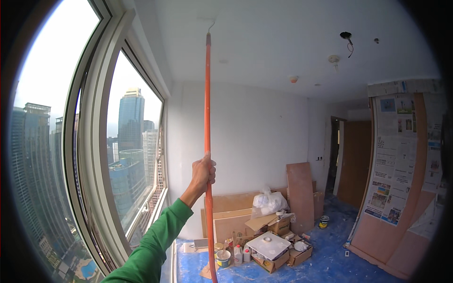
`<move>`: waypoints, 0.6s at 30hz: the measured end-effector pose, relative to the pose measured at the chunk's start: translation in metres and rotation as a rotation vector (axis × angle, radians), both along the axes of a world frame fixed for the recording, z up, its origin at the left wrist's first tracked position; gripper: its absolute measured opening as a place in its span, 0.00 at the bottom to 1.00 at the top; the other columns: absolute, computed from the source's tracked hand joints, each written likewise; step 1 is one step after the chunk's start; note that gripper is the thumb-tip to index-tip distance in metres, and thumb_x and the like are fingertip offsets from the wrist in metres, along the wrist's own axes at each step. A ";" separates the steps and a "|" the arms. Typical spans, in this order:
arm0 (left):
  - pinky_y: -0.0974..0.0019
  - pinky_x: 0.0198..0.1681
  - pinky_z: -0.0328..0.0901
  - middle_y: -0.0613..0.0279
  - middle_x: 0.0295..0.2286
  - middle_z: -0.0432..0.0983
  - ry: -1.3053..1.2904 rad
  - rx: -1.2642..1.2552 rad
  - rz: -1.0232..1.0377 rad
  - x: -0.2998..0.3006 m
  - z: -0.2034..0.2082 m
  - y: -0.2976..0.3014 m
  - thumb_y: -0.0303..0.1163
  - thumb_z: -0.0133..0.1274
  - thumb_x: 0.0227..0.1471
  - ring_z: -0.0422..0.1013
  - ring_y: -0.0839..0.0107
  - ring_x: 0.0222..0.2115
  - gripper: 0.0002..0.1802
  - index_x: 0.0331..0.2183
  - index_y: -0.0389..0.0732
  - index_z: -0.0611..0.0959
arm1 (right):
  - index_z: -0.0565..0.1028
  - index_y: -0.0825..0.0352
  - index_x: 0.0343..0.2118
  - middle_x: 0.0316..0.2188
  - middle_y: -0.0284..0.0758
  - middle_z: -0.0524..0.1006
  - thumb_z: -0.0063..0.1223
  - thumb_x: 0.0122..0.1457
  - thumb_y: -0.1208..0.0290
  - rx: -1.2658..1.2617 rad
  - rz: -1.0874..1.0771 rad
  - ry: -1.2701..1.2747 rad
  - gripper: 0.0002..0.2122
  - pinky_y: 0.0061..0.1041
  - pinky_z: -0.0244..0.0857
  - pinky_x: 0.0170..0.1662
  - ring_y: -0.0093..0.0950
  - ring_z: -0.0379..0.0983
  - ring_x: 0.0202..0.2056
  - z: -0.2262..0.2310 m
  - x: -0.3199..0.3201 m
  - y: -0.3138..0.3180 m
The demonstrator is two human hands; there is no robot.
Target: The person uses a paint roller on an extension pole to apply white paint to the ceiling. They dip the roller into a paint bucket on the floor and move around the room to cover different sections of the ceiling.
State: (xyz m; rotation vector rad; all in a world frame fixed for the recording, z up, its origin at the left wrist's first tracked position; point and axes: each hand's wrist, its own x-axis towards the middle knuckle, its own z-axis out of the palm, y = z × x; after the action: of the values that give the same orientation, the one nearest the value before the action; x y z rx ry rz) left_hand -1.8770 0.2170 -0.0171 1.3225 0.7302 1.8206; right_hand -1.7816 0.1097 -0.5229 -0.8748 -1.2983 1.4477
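My left hand (203, 174), at the end of a green sleeve, is wrapped around a long orange extension pole (207, 104). The pole stands nearly upright, its lower end running out of the picture at the bottom. At its top a bent wire frame (212, 25) carries what looks like a pale paint roller (205, 19), hard to make out against the white ceiling (264, 42). The roller appears to be at the ceiling, near the window side. My right hand is out of view.
Tall windows (118, 118) line the left. Paint buckets (222, 258), jugs (238, 253), cardboard boxes (272, 261) and a leaning board (300, 195) crowd the far wall. Blue sheeting (330, 250) covers the floor. Wires (349, 47) hang from a ceiling hole. A newspaper-covered cabinet (394, 160) stands right.
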 end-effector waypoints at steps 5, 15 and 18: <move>0.72 0.11 0.47 0.74 0.12 0.55 0.025 -0.038 0.035 -0.012 0.018 0.043 0.53 0.44 0.62 0.49 0.81 0.09 0.26 0.23 0.40 0.70 | 0.71 0.62 0.18 0.12 0.22 0.61 0.51 0.51 0.69 0.212 -0.023 0.085 0.08 0.26 0.49 0.19 0.17 0.53 0.15 0.001 -0.015 0.021; 0.70 0.13 0.51 0.73 0.13 0.56 0.068 -0.072 0.087 -0.055 0.059 0.117 0.53 0.42 0.62 0.52 0.79 0.10 0.26 0.24 0.40 0.70 | 0.64 0.61 0.09 0.07 0.24 0.60 0.55 0.53 0.65 0.044 0.053 -0.033 0.18 0.28 0.45 0.14 0.19 0.55 0.10 0.053 -0.027 0.071; 0.69 0.14 0.55 0.71 0.15 0.58 0.079 -0.096 0.104 -0.070 0.069 0.147 0.54 0.42 0.62 0.54 0.77 0.11 0.27 0.24 0.39 0.70 | 0.65 0.61 0.10 0.07 0.24 0.59 0.57 0.54 0.63 0.024 0.062 -0.054 0.19 0.28 0.45 0.14 0.19 0.55 0.10 0.081 -0.033 0.085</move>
State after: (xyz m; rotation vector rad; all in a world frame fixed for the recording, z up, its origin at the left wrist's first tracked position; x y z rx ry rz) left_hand -1.9471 0.3639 0.0523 1.3210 0.9321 1.7991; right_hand -1.8143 0.1950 -0.4420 -0.8697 -1.3909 1.4625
